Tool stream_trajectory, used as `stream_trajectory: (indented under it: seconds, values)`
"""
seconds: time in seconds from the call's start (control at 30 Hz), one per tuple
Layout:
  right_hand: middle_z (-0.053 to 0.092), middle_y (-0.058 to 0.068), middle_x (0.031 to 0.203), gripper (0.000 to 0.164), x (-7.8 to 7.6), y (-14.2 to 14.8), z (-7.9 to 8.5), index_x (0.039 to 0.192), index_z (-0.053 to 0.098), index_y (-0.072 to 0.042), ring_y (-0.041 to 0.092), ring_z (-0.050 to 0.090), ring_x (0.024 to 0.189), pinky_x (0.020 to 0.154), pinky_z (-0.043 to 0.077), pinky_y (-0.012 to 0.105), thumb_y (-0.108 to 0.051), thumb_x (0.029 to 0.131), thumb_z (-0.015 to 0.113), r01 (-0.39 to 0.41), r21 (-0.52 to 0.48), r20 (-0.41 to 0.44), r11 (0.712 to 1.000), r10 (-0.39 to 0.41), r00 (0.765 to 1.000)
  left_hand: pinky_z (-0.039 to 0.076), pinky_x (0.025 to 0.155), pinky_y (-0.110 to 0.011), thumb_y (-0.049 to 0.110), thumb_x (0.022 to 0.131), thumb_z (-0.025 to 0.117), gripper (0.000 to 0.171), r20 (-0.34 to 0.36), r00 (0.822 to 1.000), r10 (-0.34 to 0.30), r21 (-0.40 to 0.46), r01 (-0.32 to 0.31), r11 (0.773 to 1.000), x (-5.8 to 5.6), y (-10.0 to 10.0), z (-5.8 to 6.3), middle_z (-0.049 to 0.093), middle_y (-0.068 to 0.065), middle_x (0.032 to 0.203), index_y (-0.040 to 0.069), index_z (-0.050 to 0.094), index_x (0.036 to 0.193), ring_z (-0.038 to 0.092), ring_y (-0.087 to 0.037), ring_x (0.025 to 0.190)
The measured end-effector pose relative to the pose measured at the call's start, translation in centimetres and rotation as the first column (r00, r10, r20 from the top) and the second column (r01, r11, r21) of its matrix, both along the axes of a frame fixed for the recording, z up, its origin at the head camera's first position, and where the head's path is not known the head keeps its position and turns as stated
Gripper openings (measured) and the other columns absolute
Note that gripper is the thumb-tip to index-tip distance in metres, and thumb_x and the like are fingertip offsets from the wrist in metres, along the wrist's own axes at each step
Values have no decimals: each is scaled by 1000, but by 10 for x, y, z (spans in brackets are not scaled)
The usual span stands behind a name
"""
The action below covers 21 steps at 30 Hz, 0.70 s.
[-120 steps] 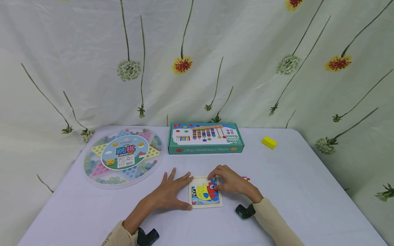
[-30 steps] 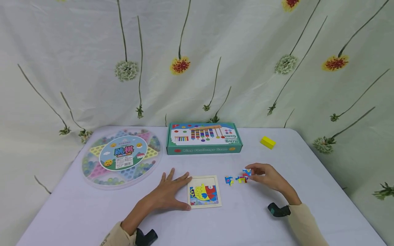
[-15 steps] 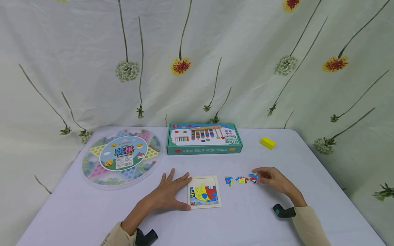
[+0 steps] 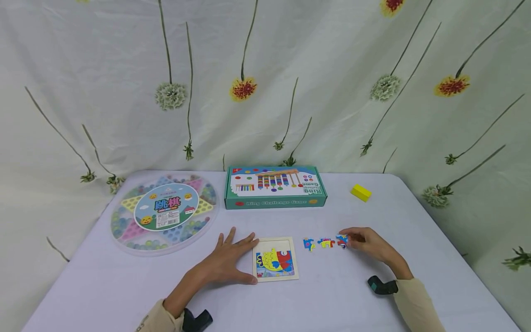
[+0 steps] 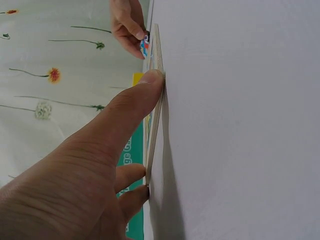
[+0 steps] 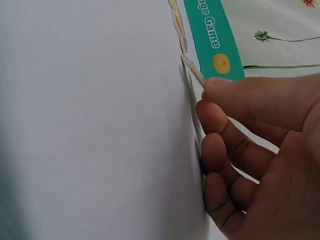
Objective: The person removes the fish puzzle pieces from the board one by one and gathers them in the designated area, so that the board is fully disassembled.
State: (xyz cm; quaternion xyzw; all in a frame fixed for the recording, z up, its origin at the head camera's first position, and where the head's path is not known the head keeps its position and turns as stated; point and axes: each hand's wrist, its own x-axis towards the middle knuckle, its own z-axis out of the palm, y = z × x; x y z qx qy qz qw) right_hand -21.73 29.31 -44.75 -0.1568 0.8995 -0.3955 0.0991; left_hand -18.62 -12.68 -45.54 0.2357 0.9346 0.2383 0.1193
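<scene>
A wooden jigsaw puzzle tray with a red and yellow fish picture lies on the white table. Its upper strip shows bare wood. My left hand has its fingers spread, with thumb and fingertips touching the tray's left side. To the right of the tray, my right hand pinches a blue and red puzzle piece between thumb and finger, low over the table. In the right wrist view this puzzle piece is tilted. A blue puzzle piece and a yellow and red puzzle piece lie in line beside it.
Behind the tray stands a green Ring Challenge Game box. A round Chinese checkers set with marbles is at the left. A yellow block lies at the back right. A flowered curtain hangs behind the table.
Four seconds ago my right hand was on the tray's upper right. It has moved right with a puzzle piece, lowering it beside two others; the tray's top strip is now bare. My left hand stayed.
</scene>
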Motion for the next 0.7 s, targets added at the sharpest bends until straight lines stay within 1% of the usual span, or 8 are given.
stream_trajectory:
  seconds: [0.23, 0.5, 0.7]
  values:
    - [55, 2, 89, 31, 1, -4, 2, 121, 63, 1, 16, 48, 84, 68, 43, 19, -8, 91, 61, 10, 69, -13, 998, -10, 1000, -7, 112, -65, 60, 66, 78, 96, -11, 1000, -8, 15, 8, 1000, 0, 0, 1, 30, 2, 156, 22, 42, 146, -3, -45, 144]
    - [55, 2, 89, 34, 3, -2, 2, 124, 61, 3, 14, 47, 82, 64, 42, 18, -10, 92, 61, -10, 71, -10, 997, 10, 1000, -7, 112, -65, 59, 65, 79, 96, -16, 1000, -8, 15, 8, 1000, 0, 0, 1, 31, 3, 156, 23, 42, 146, -3, -45, 145]
    - [56, 1, 88, 34, 0, 0, -1, 125, 62, -1, 14, 48, 82, 64, 43, 18, -10, 92, 61, 8, 102, -12, 995, -7, 1000, -7, 111, -65, 59, 66, 79, 96, -15, 1000, -7, 15, 7, 1000, 0, 0, 1, 30, 3, 156, 22, 42, 146, -3, -45, 144]
